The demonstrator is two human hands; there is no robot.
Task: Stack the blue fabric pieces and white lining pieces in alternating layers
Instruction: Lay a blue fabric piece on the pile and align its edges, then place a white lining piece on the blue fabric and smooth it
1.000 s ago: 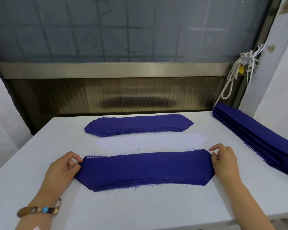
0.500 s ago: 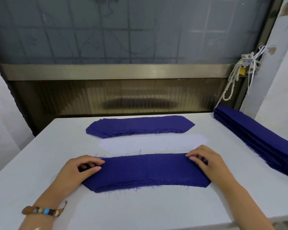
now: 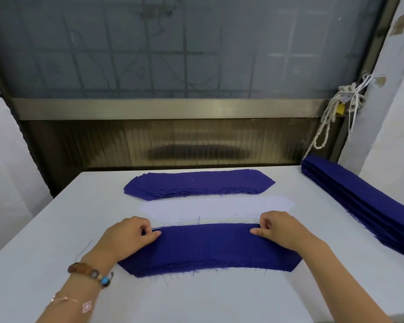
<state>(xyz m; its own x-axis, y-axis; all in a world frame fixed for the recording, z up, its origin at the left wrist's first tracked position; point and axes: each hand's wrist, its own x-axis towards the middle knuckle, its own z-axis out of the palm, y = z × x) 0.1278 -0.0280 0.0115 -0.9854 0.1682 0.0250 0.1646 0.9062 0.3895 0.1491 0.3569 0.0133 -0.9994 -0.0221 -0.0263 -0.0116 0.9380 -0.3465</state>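
Half a second back both hands lay flat on the near blue stack (image 3: 208, 248). Now the left hand (image 3: 128, 234) and right hand (image 3: 280, 227) sit at its far edge, fingers curled, thumbs on top, pinching the cloth. Probably a top piece is about to be lifted. The stack lies lower centre on the tabletop (image 3: 56, 241), its edges frayed. The white lining (image 3: 215, 207) is just above it.

Garment workshop, white cutting table (image 3: 56, 229), stacks of cut blue fabric pieces (image 3: 198, 183), white lining pieces (image 3: 215, 207)
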